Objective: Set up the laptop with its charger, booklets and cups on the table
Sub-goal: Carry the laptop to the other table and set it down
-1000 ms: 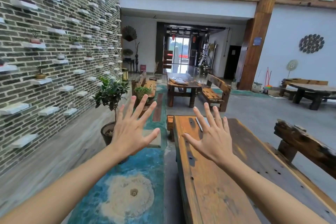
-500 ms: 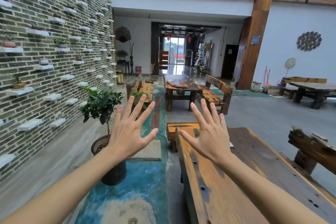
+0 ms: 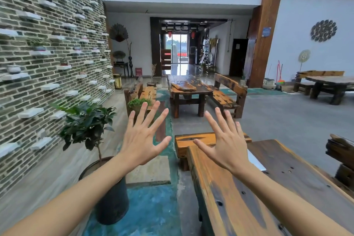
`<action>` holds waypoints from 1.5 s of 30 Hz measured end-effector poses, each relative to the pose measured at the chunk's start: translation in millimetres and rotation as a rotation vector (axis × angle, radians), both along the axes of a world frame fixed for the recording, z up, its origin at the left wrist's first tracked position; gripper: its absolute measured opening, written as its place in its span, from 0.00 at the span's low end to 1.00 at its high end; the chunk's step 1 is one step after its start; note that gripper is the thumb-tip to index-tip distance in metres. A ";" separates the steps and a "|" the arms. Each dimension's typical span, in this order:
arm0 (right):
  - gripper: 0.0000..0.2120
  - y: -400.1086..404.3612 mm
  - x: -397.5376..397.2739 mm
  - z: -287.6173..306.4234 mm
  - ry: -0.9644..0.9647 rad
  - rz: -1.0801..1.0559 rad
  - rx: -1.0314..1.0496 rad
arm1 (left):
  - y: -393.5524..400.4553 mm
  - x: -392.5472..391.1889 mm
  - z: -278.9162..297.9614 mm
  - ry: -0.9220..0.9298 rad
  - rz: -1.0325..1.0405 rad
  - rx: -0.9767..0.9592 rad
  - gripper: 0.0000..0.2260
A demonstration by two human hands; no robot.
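Note:
Both my hands are raised in front of me, palms away, fingers spread, holding nothing. My left hand (image 3: 142, 140) hovers over the blue floor strip left of the long wooden table (image 3: 287, 188). My right hand (image 3: 226, 143) is above the table's near-left end. A thin silver edge, probably the laptop (image 3: 256, 162), pokes out on the table just right of my right wrist; most of it is hidden by my arm. No charger, booklets or cups are in view.
A potted small tree (image 3: 90, 126) in a dark pot stands on the floor to my left by the brick wall (image 3: 38, 63). A low wooden stool (image 3: 193, 140) sits at the table's far end. Further tables and benches (image 3: 191, 90) stand beyond; a rough bench (image 3: 341, 151) is at right.
The view has tilted up and moved forward. Both hands stay spread and empty, shifted slightly higher in view; the plant and table now appear closer.

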State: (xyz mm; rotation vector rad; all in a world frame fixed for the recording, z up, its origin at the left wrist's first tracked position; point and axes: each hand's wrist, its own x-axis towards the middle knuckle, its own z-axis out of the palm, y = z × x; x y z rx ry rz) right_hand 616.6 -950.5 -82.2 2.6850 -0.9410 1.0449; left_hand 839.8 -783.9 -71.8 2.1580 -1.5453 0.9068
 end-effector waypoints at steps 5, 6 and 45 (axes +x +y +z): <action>0.43 -82.4 39.6 -7.9 0.032 -0.047 0.012 | -99.0 47.9 -2.8 0.008 -0.037 0.044 0.36; 0.43 -96.8 44.9 -10.3 0.041 -0.056 0.019 | -115.8 53.5 -6.2 0.019 -0.048 0.046 0.36; 0.45 -550.8 70.1 -322.3 -0.218 -1.122 1.335 | -821.4 131.8 -307.4 0.397 -0.623 0.989 0.34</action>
